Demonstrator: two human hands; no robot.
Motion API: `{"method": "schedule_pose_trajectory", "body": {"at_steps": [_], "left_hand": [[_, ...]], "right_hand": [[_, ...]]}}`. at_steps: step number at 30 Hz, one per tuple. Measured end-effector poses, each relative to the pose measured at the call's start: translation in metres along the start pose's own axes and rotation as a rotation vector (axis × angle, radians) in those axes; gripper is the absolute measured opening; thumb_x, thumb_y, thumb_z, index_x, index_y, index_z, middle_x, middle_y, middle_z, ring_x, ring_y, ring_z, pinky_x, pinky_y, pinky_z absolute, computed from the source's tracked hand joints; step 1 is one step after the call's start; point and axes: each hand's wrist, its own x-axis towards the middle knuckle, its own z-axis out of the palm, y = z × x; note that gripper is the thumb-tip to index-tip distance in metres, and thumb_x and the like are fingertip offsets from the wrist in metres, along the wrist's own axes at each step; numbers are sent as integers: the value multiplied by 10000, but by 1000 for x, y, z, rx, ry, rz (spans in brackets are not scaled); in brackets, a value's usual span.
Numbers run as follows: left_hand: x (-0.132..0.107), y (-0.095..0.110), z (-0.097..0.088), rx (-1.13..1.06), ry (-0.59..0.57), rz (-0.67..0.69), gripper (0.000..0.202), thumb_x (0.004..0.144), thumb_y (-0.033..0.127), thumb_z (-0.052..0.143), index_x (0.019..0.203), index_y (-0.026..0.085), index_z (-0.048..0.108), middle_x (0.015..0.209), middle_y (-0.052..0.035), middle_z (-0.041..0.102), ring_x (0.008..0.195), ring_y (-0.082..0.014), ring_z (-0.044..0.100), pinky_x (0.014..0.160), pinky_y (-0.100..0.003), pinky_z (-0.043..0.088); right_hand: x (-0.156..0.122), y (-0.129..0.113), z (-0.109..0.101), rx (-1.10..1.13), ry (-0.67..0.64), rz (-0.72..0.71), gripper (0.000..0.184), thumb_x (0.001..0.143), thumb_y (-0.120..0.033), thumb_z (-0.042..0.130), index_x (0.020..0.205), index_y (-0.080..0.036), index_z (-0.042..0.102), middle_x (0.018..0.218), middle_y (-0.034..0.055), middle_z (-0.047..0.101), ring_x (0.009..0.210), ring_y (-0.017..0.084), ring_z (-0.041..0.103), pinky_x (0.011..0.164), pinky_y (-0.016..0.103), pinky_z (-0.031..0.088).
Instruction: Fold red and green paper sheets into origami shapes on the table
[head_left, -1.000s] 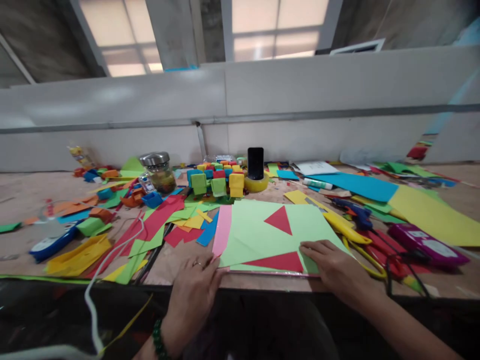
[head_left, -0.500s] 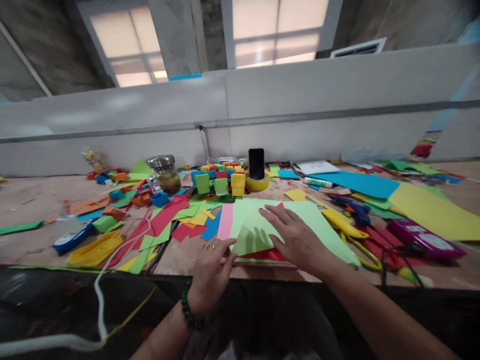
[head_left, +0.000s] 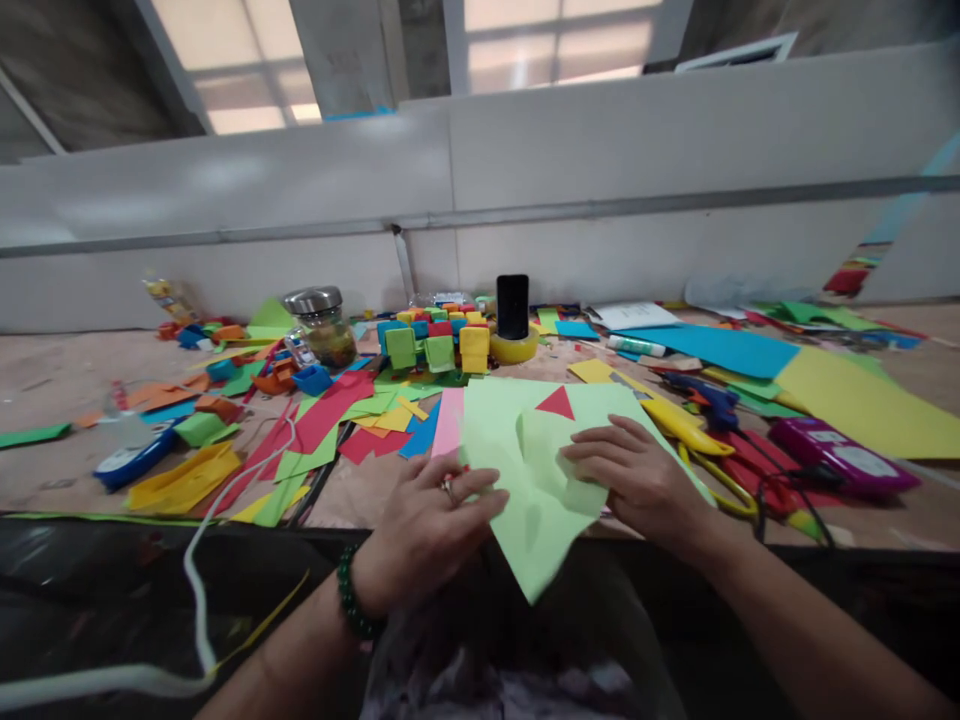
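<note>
A light green sheet of paper (head_left: 517,500) lies creased in front of me, one pointed corner hanging past the table's front edge. My left hand (head_left: 442,510), with a ring and a green bead bracelet, grips its left side, fingers over the top. On the right side, the curled fingers of my right hand (head_left: 645,485) hold the same sheet, which bulges between the hands. A small red paper triangle (head_left: 559,402) shows above the bulge. Beneath are more light green paper and a pink sheet (head_left: 448,425) at the left.
Small folded paper chairs (head_left: 439,352), a phone (head_left: 513,306) at a yellow tape roll (head_left: 514,347) and a glass jar (head_left: 322,328) stand behind. To the right are yellow scissors (head_left: 686,425), a glue gun (head_left: 705,398) and a purple box (head_left: 844,457). Paper scraps and a blue stapler (head_left: 139,455) lie left.
The green sheet's folded-over part has opened toward me, its corner now past the table edge. My right hand has moved down and right and curled onto the sheet; the red triangle shows more.
</note>
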Motion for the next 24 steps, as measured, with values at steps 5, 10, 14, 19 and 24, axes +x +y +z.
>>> {"method": "schedule_pose_trajectory", "body": {"at_steps": [5, 10, 14, 19, 24], "left_hand": [[-6, -12, 21, 82, -126, -37, 158, 884, 98, 531, 838, 194, 647, 1038, 12, 721, 784, -190, 505, 688, -357, 350], [-20, -7, 31, 12, -191, -147, 161, 841, 68, 554, 860, 185, 663, 942, -8, 724, 804, -208, 518, 787, -385, 406], [-24, -11, 33, -80, -209, -241, 249, 855, 83, 532, 1030, 191, 672, 1090, -35, 704, 904, -229, 533, 885, -423, 420], [-21, -20, 34, -146, -227, -323, 312, 862, 84, 509, 1070, 228, 691, 1088, -39, 701, 953, -238, 552, 853, -409, 438], [-22, -18, 37, -197, -222, -482, 300, 789, 50, 546, 927, 240, 732, 938, -32, 699, 918, -225, 591, 821, -393, 441]], "right_hand": [[-28, 0, 9, 37, -24, 56, 367, 786, 37, 415, 957, -201, 635, 982, 51, 746, 964, 181, 668, 944, 390, 441], [-39, 4, 13, 124, -117, 140, 528, 669, 49, 421, 1082, -175, 661, 953, 92, 727, 915, 219, 648, 754, 349, 547], [-38, 13, 13, 237, -175, 220, 578, 625, 30, 455, 1120, -183, 664, 1141, 101, 692, 1070, 238, 623, 884, 389, 539], [-32, 23, 12, 355, -271, 304, 412, 705, -45, 512, 1035, -196, 706, 1072, 88, 720, 971, 224, 676, 842, 368, 559], [-19, 23, 10, 390, -354, 370, 279, 787, -140, 570, 1001, -218, 731, 981, 75, 736, 932, 228, 670, 821, 372, 550]]}}
